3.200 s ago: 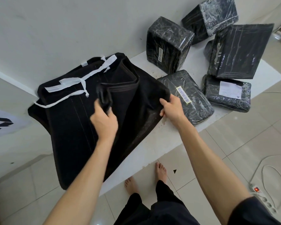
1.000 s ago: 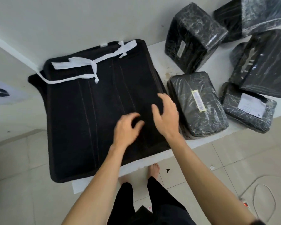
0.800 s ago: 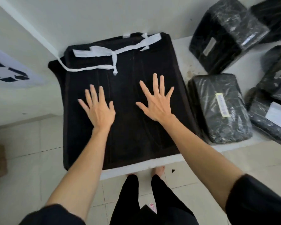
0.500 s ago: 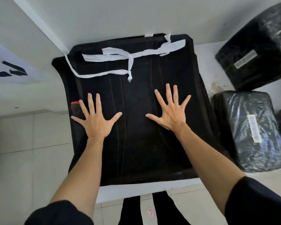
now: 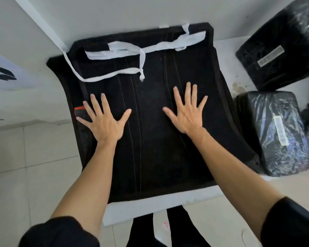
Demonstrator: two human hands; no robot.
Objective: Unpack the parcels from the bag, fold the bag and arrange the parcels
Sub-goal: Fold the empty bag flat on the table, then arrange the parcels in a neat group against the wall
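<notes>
You stand on a floor of pale square tiles [image 5: 25, 154] with thin grey joints. Before you is a low white ledge [image 5: 161, 204] against a plain white wall [image 5: 114, 13]. The light is soft and even.

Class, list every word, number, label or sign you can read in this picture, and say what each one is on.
No text is legible.
White barcode label on the upright black wrapped parcel: too blurred.
Yellowish barcode strip on the flat black wrapped parcel: too small.
Black marks on the white sign, left: cropped.
</notes>
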